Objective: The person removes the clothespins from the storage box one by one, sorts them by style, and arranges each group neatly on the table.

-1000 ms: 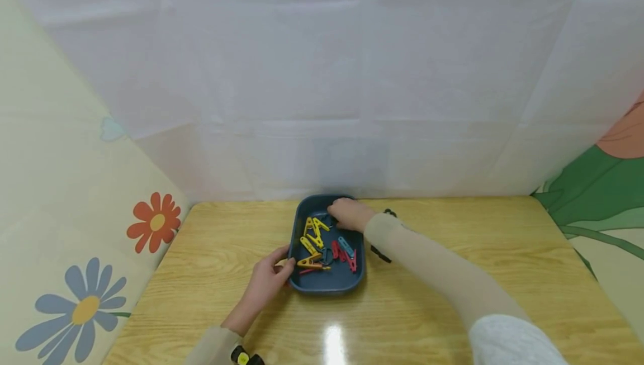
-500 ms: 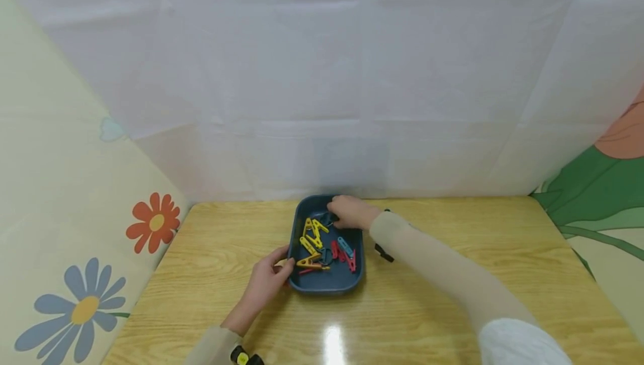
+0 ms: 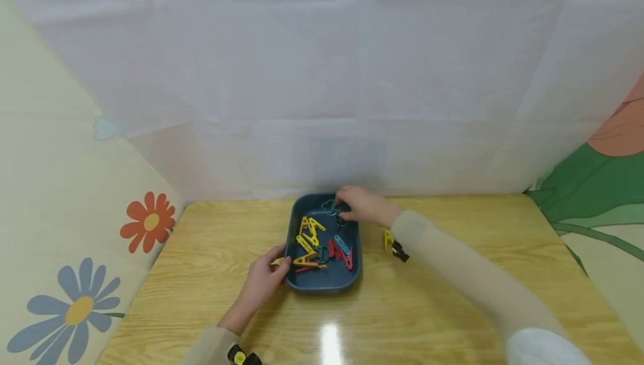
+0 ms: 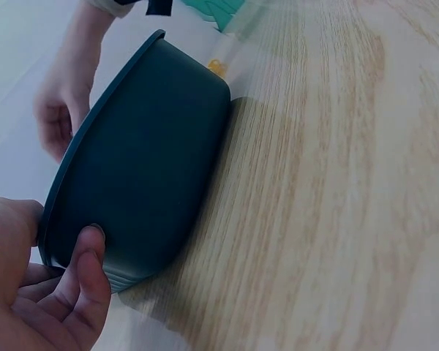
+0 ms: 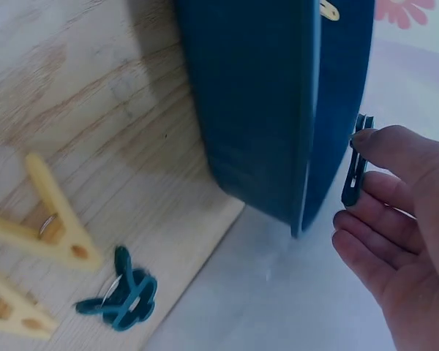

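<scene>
A dark blue plastic basin [image 3: 322, 282] stands on the table, holding yellow clothespins [image 3: 313, 236], red clothespins [image 3: 348, 259], a blue clothespin [image 3: 344, 245] and dark green clips [image 3: 329, 205]. My left hand [image 3: 264, 275] grips its near left rim, fingers along the outer wall. Above its far right corner, my right hand [image 3: 364, 205] pinches a small dark green clip [image 5: 355, 162] between thumb and fingers, plainest in the right wrist view. Part of the basin's inside is hidden by that hand.
Right of the basin, yellow clothespins [image 5: 51, 223] and a dark green clip [image 5: 124, 292] lie on the wooden table [image 3: 453, 298]. A white sheet [image 3: 282, 102] hangs behind the table's back edge. Flower-patterned panels [image 3: 60, 214] flank both sides.
My right hand has lifted and drawn back to the right, uncovering dark green clips at the basin's far end. A yellow clothespin beside my right wrist has come into view. My left hand keeps its grip.
</scene>
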A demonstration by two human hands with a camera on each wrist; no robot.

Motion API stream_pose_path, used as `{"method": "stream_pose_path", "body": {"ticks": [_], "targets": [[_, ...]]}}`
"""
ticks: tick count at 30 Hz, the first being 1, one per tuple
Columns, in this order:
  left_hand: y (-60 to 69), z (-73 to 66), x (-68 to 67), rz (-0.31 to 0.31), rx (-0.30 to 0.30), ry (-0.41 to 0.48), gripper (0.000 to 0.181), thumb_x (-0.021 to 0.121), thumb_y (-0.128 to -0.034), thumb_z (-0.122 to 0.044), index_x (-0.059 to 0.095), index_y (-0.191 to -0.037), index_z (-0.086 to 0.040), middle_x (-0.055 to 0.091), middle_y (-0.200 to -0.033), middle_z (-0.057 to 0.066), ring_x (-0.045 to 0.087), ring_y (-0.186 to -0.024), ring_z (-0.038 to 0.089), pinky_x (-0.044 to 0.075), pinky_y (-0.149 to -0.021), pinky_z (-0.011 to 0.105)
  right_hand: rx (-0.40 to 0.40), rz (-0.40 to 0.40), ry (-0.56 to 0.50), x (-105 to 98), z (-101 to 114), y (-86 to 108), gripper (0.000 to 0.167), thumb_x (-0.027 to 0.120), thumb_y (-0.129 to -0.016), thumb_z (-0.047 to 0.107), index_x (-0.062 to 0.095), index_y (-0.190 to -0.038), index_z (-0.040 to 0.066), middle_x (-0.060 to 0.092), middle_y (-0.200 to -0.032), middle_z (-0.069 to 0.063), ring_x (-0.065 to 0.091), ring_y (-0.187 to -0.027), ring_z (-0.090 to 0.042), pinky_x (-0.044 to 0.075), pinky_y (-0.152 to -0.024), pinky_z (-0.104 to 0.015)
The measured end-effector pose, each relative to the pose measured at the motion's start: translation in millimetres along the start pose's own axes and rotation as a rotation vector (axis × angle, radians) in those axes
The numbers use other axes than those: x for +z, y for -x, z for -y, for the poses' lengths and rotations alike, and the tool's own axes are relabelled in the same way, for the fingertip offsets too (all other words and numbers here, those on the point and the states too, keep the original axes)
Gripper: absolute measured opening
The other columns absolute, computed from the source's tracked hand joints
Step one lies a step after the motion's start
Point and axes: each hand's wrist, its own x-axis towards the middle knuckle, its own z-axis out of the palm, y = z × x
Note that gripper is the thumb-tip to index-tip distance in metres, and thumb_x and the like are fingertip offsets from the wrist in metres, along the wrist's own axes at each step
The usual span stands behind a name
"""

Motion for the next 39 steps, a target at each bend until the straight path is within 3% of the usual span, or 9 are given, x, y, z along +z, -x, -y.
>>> {"method": "stream_pose_path", "body": {"ticks": [7,15,23,32,39], "targets": [[-0.6,1.5,-1.0,-0.009,0.004,0.005,0.04,0.062,-0.1035,-0.006,0.059,-0.143,0.003,0.065,-0.133,0.026,0.068,-0.07,0.016,0.056,-0.058,0.028,0.034,-0.088,-0.103,-12,-12,30.7,0.031,0.074,-0.098,0.016,0.068,-0.123,-0.001,0.068,-0.12,-0.015,0.065,-0.114,-0.032,0.053,-0.1,-0.044],[-1.7,5.8,-3.4,-0.021,-0.009,-0.023,0.041,0.062,-0.1035,-0.006,0.059,-0.143,0.002,0.065,-0.131,0.026,0.067,-0.069,0.014,0.055,-0.058,0.028,0.13,-0.158,-0.186,-7,-35,65.6,0.032,0.072,-0.099,0.015,0.067,-0.124,-0.004,0.068,-0.12,-0.018,0.065,-0.115,-0.038,0.053,-0.101,-0.05],[-2.3,6.8,-4.1,-0.016,-0.024,-0.027,0.041,0.061,-0.1042,-0.007,0.058,-0.144,0.002,0.064,-0.134,0.026,0.068,-0.071,0.014,0.057,-0.059,0.028,0.236,-0.24,-0.252,9,-61,93.1,0.034,0.075,-0.096,0.014,0.067,-0.121,-0.007,0.069,-0.119,-0.021,0.064,-0.113,-0.039,0.051,-0.102,-0.054],[-2.4,6.2,-4.6,-0.016,-0.032,-0.019,0.041,0.06,-0.1042,-0.007,0.058,-0.144,0.002,0.064,-0.133,0.025,0.067,-0.071,0.015,0.056,-0.059,0.028,0.365,-0.293,-0.315,31,-81,111.4,0.032,0.074,-0.096,0.014,0.067,-0.118,-0.009,0.068,-0.119,-0.024,0.063,-0.113,-0.042,0.051,-0.101,-0.055],[-2.6,6.8,-4.8,-0.01,-0.026,-0.019,0.04,0.06,-0.1041,-0.006,0.058,-0.144,0.003,0.064,-0.133,0.026,0.067,-0.07,0.015,0.055,-0.058,0.027,0.434,-0.322,-0.35,49,-86,118.9,0.023,0.073,-0.094,0.01,0.069,-0.109,-0.007,0.07,-0.106,-0.02,0.066,-0.098,-0.034,0.056,-0.092,-0.052]]}}
